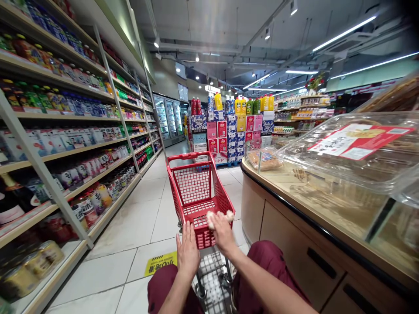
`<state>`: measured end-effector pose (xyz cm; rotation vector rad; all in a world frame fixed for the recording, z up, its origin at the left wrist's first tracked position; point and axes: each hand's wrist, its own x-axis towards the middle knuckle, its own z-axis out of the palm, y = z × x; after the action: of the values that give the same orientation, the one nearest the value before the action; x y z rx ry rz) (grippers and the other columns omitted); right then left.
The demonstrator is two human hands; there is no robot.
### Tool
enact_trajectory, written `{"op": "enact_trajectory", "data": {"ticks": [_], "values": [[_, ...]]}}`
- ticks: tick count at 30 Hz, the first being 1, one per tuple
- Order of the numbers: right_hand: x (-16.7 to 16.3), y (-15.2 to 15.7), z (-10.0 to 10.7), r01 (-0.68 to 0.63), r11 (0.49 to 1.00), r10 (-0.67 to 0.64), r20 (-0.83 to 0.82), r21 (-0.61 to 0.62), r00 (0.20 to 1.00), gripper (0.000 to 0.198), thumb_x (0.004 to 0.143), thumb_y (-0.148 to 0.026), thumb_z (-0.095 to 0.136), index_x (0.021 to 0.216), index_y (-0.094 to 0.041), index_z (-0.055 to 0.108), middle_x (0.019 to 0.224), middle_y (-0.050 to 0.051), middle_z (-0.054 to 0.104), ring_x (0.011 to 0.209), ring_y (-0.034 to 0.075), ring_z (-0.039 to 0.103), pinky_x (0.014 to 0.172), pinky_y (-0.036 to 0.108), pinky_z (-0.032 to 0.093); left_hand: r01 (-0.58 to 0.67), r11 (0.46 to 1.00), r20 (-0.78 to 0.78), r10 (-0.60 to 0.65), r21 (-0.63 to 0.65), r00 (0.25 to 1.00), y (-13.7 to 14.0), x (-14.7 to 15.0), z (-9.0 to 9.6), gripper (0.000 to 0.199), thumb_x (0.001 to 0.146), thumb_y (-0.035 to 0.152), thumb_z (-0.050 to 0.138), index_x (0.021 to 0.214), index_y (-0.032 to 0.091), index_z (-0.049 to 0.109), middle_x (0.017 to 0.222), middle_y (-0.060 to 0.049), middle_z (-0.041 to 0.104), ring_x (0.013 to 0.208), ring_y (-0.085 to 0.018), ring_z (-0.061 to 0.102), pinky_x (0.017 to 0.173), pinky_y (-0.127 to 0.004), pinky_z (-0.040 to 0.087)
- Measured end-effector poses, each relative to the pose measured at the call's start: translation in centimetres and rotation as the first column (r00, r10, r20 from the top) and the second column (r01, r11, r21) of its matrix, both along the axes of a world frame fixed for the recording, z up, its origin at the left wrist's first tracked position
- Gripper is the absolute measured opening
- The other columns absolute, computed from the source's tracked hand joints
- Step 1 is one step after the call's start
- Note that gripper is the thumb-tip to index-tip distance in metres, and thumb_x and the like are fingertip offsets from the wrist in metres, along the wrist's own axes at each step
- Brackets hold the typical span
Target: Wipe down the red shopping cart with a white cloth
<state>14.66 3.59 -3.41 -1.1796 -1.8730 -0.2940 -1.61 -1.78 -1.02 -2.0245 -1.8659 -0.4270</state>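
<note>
The right hand, clamping a wad, is seemingly wiping the cart, next probably needing the left hand, fingers apart, to brace.

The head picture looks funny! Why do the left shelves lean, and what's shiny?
In the head view, the shelves slant and stretch, probably from a wide lens; again in the head view, glare streaks the clear plastic box, the ceiling tube glows white, and the top-right corner goes dark.
</note>
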Motion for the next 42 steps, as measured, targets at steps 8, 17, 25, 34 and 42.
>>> {"op": "enact_trajectory", "data": {"ticks": [8,17,25,34,42], "values": [[1.8,0.0,0.5,0.090,0.994,-0.092,-0.016,-0.068,0.996,0.047,0.077,-0.006,0.034,0.121,-0.011,0.051,0.124,0.012,0.051,0.123,0.024,0.036,0.100,0.049,0.032,0.031,0.999,0.008,-0.031,0.025,0.999,0.1,0.0,-0.3,0.069,0.067,0.006,0.035,0.135,0.010,0.021,0.143,-0.010,0.023,0.133,-0.019,0.015,0.108,-0.046,0.015],[-0.4,-0.4,0.4,-0.033,0.999,0.034,0.013,-0.042,0.999,0.051,0.075,-0.004,0.033,0.122,-0.013,0.050,0.124,0.009,0.052,0.122,0.021,0.038,0.101,0.046,0.034,0.021,1.000,-0.021,-0.022,-0.020,1.000,0.0,-0.1,0.0,0.068,0.068,0.005,0.034,0.135,0.011,0.023,0.144,-0.008,0.022,0.133,-0.019,0.015,0.108,-0.047,0.014],[-1.3,-0.4,0.1,-0.135,0.991,0.136,0.049,-0.020,0.989,0.054,0.072,-0.003,0.037,0.123,-0.015,0.049,0.125,0.008,0.051,0.124,0.021,0.036,0.101,0.046,0.034,0.015,1.000,-0.015,-0.015,-0.006,1.000,-0.4,0.4,0.5,0.067,0.069,0.006,0.034,0.135,0.011,0.024,0.143,-0.010,0.022,0.134,-0.020,0.014,0.108,-0.047,0.014],[-2.2,-1.0,-0.3,-0.063,0.998,0.063,0.004,0.009,0.998,0.054,0.074,-0.001,0.035,0.124,-0.015,0.048,0.127,0.009,0.048,0.126,0.022,0.032,0.101,0.047,0.034,-0.008,0.999,-0.009,0.008,-0.032,1.000,-0.1,0.4,-0.2,0.067,0.070,0.005,0.034,0.135,0.011,0.022,0.144,-0.009,0.021,0.134,-0.019,0.012,0.109,-0.046,0.015],[1.2,0.0,-0.5,0.049,0.999,-0.050,-0.089,-0.020,0.995,0.053,0.076,-0.003,0.034,0.127,-0.015,0.045,0.129,0.010,0.047,0.127,0.023,0.031,0.103,0.050,0.030,0.057,0.998,-0.046,-0.057,-0.014,0.997,0.0,-0.2,-0.1,0.070,0.068,0.005,0.035,0.136,0.013,0.019,0.143,-0.008,0.023,0.134,-0.019,0.014,0.108,-0.047,0.014]]}}
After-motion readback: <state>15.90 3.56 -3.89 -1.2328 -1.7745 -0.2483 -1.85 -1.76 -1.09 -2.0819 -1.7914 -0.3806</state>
